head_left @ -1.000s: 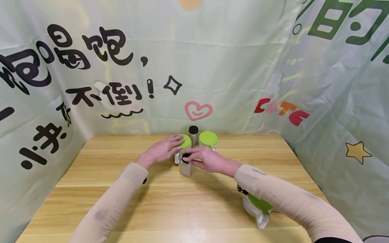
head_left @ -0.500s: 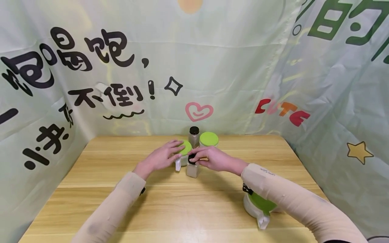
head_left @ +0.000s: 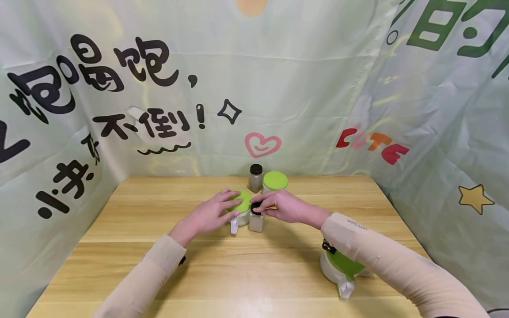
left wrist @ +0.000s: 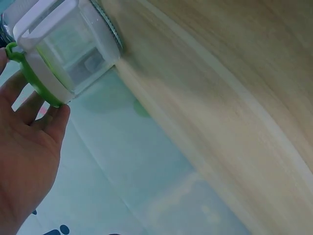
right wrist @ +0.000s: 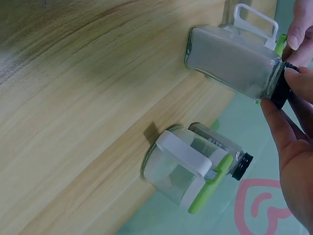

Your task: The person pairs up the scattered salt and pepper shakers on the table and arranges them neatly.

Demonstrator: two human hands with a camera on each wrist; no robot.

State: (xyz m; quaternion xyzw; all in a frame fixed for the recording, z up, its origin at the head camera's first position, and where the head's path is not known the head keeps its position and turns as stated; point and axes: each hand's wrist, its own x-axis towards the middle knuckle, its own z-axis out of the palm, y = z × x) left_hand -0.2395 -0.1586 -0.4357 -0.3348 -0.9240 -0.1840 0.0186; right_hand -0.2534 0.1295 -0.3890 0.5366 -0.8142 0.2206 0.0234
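My left hand [head_left: 207, 216] reaches over a clear glass jar [head_left: 242, 218] with a green lid and white handle. In the left wrist view its fingers grip the rim of the lid [left wrist: 36, 81]. Close on the right, my right hand [head_left: 287, 206] pinches the black cap of a square glass spice jar [head_left: 256, 223]; pale contents fill much of it in the right wrist view [right wrist: 230, 61]. Both jars stand upright side by side on the table. Part of the green lid is hidden under the left fingers.
Behind them, near the cloth backdrop, stand another black-capped spice jar [head_left: 255, 180] and a second green-lidded jar [head_left: 275, 181]. A third green-lidded container [head_left: 334, 269] with a white handle sits at the front right, partly under the right forearm. Printed cloth walls [head_left: 310, 88] border the table [head_left: 222, 274].
My left hand has drawn the green-lidded jar toward me, away from the back jars. My right hand has shifted the spice jar slightly right. The view has turned a little.
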